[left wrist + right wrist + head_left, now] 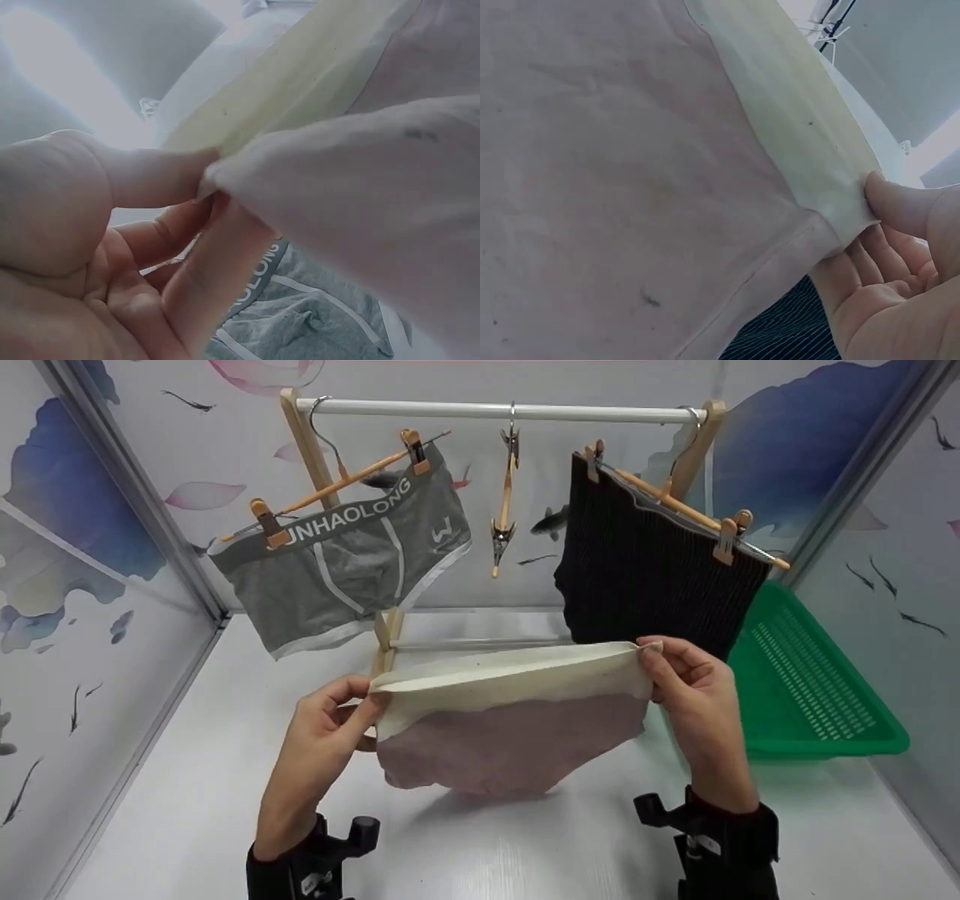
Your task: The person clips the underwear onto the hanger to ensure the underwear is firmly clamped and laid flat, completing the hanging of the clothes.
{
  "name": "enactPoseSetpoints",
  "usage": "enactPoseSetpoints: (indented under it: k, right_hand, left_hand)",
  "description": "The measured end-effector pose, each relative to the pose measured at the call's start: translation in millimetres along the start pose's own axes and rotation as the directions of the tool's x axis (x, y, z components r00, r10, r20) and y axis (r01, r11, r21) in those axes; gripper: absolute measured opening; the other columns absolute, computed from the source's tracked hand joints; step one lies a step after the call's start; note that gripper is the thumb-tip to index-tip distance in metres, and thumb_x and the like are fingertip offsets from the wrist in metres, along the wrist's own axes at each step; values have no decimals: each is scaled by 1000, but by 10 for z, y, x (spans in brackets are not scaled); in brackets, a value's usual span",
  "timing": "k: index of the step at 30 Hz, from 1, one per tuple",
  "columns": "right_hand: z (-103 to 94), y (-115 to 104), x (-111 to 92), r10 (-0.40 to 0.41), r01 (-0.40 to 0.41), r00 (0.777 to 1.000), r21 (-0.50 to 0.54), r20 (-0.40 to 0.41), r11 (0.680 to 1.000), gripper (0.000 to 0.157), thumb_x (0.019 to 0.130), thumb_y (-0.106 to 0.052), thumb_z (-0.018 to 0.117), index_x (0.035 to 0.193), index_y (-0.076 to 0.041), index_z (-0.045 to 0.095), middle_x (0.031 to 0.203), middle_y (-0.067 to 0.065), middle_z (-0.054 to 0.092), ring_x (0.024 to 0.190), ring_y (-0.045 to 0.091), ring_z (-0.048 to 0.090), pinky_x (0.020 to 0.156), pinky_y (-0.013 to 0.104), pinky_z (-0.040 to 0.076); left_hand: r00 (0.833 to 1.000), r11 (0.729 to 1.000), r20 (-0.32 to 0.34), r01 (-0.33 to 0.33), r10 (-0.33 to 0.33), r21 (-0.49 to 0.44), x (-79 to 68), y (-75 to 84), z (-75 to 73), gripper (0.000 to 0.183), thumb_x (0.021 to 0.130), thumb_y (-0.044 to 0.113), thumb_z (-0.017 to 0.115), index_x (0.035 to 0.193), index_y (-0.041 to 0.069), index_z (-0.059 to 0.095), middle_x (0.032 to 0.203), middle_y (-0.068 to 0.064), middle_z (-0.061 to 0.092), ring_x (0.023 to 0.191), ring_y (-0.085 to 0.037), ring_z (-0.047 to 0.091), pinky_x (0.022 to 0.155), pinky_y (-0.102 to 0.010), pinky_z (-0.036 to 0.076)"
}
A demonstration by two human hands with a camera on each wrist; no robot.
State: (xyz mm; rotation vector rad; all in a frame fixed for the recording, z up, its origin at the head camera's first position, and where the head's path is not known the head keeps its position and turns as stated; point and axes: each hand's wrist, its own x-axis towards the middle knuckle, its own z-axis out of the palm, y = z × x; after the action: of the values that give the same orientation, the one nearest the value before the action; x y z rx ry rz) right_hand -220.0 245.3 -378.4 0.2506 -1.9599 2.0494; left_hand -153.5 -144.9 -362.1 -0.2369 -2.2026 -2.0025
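A pair of mauve underpants [510, 742] with a cream waistband hangs stretched out between both hands, above the white table. My left hand [326, 735] pinches the left corner of the waistband between thumb and fingers. At the opposite corner, my right hand [697, 709] pinches the band the same way. In the left wrist view the thumb presses the cloth's edge [300, 172] against the forefinger. The right wrist view shows the cream band [802, 120] running up from the thumb, with small dark specks on the mauve fabric.
Behind, a white rail [450, 409] on wooden posts carries grey boxer briefs [345, 562] clipped at left, a bare clip hanger [506, 495] in the middle and a black ribbed garment [652, 562] at right. A green basket [885, 720] stands at the right. Printed panels enclose the table.
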Motion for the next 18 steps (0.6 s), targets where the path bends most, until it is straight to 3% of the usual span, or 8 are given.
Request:
enactPoseSetpoints:
  k: [5, 9, 13, 16, 18]
  right_hand:
    - [3, -29, -15, -25, 25, 1000, 61, -2, 998, 31, 96, -14, 71, 116, 9, 68, 105, 18, 73, 86, 24, 70, 69, 32, 60]
    - [-8, -23, -12, -29, 28, 999, 33, 34, 999, 29, 97, -13, 71, 115, 9, 69, 100, 18, 73, 80, 23, 71, 63, 31, 60]
    - [-22, 52, 13, 11, 3, 984, -75, 180, 997, 21, 98, -8, 69, 113, 6, 71, 100, 18, 74, 79, 22, 72, 61, 33, 60]
    - [-16, 177, 68, 54, -4, 953, -166, 299, 986, 19, 98, -7, 68, 112, 6, 71, 102, 17, 74, 81, 20, 72, 63, 34, 60]
    - [-7, 286, 119, 94, -14, 934, -225, 346, 974, 21, 98, -11, 68, 112, 5, 71, 102, 17, 74, 82, 18, 71, 65, 33, 60]
  left_hand:
    - [999, 999, -26, -23, 23, -28, -36, 56, 13, 15, 98, 1, 65, 111, -7, 68, 99, -17, 71, 80, -26, 73, 58, -35, 59]
    - [1000, 1000, -5, 3, -3, -5, -25, 33, -6, 16, 99, 4, 66, 110, -7, 68, 97, -17, 72, 76, -25, 73, 56, -35, 59]
    - [993, 997, 91, 73, -76, 40, 47, -94, -42, 23, 100, 11, 66, 110, -9, 67, 95, -18, 70, 76, -25, 72, 57, -39, 60]
    - [981, 989, 151, 111, -125, 97, 133, -238, -57, 27, 101, 16, 65, 108, -10, 67, 94, -16, 69, 78, -24, 72, 61, -39, 60]
    - [978, 981, 154, 115, -139, 156, 190, -343, -61, 29, 101, 18, 65, 104, -10, 68, 90, -15, 70, 76, -22, 71, 62, -37, 61]
